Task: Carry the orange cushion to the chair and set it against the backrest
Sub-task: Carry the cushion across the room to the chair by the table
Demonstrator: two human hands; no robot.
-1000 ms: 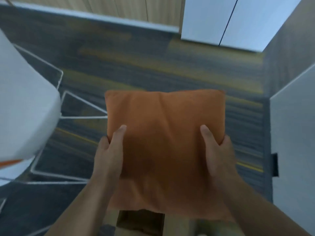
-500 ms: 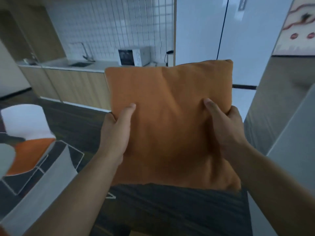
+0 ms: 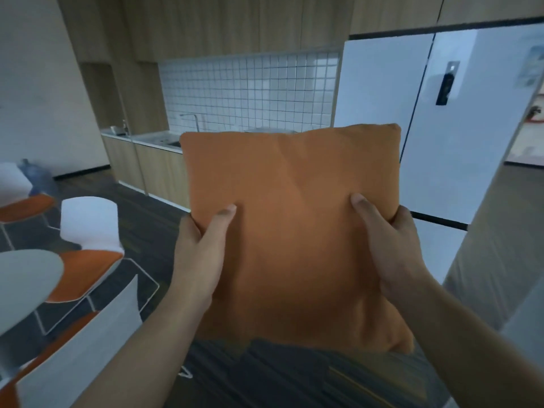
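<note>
The square orange cushion (image 3: 294, 231) hangs in front of me at chest height, held flat towards the camera. My left hand (image 3: 200, 248) grips its left edge with the thumb on the front face. My right hand (image 3: 385, 240) grips the right edge the same way. A chair with a white backrest and orange seat (image 3: 88, 248) stands on the floor to my left, apart from the cushion. A second such chair (image 3: 20, 198) sits further left, and the back of a third (image 3: 73, 357) shows at the bottom left.
A round white tabletop (image 3: 23, 287) juts in at the left edge. Wooden kitchen cabinets with a sink (image 3: 153, 160) line the far wall. A tall white fridge (image 3: 435, 125) stands at the right, with a pale wall panel (image 3: 494, 260) close beside me. Dark striped carpet (image 3: 294, 378) covers the floor.
The view has tilted up from the floor to the kitchen. The cushion stays in both hands and now sits lower in the view, and more chairs show at the left.
</note>
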